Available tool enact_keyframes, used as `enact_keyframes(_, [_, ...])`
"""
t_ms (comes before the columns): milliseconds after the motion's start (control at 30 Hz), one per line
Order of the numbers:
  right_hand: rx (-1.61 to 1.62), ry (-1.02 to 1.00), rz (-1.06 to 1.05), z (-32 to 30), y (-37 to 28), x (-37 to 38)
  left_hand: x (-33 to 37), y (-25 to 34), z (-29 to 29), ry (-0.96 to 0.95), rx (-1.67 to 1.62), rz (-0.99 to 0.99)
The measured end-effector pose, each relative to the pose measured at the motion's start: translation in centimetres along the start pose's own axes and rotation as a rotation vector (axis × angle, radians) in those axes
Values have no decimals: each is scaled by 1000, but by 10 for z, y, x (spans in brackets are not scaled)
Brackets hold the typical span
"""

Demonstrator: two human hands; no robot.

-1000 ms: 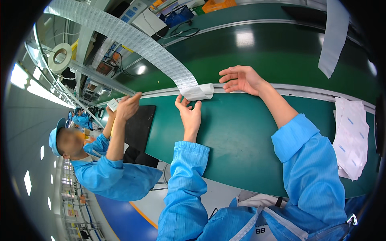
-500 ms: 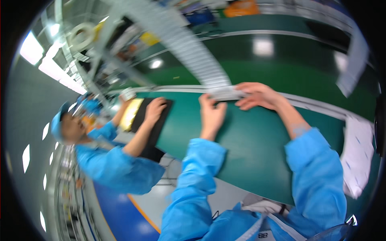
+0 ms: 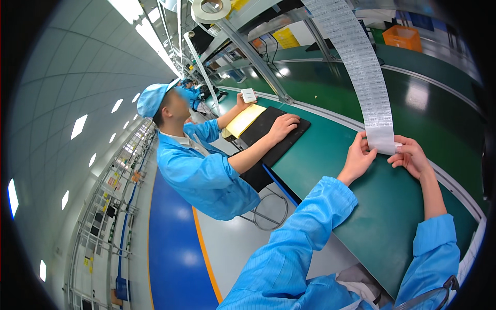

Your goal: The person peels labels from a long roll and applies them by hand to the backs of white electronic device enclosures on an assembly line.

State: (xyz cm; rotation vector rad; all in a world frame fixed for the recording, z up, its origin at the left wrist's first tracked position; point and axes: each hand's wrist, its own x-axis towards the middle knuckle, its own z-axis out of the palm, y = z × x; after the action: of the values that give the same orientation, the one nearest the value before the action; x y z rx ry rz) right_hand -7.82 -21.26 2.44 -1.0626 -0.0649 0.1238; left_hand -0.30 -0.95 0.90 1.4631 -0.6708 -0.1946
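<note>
A long white strip of printed labels (image 3: pixel 361 72) hangs from above, down to the green worktop (image 3: pixel 372 222). At its lower end, the left edge is pinched by my left hand (image 3: pixel 358 160), thumb and fingers closed. My right hand (image 3: pixel 412 157) grips the lower right corner, with fingers curled around the edge. The end section between my hands looks blank and lies fairly flat, just over the worktop.
On the left a co-worker in blue holds a small white box (image 3: pixel 248 95) and rests a hand on a black mat (image 3: pixel 263 124) beside a yellow sheet (image 3: pixel 244 121). A green conveyor belt (image 3: pixel 330 93) runs behind a metal rail. A roll (image 3: pixel 211 9) hangs above; an orange crate (image 3: pixel 402 37) stands beyond.
My view has swung left, so both hands and the strip sit farther right in the picture. Both hands stay at the strip's end, which now shows flatter between them.
</note>
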Motion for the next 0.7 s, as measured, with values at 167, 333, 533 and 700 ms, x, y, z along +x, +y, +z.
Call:
enact_keyframes(167, [61, 34, -55, 6, 0, 3, -1, 9, -2, -30, -42, -20])
enact_keyframes(333, [53, 104, -33, 3, 0, 4, 1, 7, 2, -38, -18, -27])
enact_keyframes(533, [90, 121, -16, 3, 1, 4, -2, 7, 3, 11, 39, -3])
enact_keyframes(700, [236, 181, -138, -9, -3, 4, -2, 8, 3, 14, 109, -39])
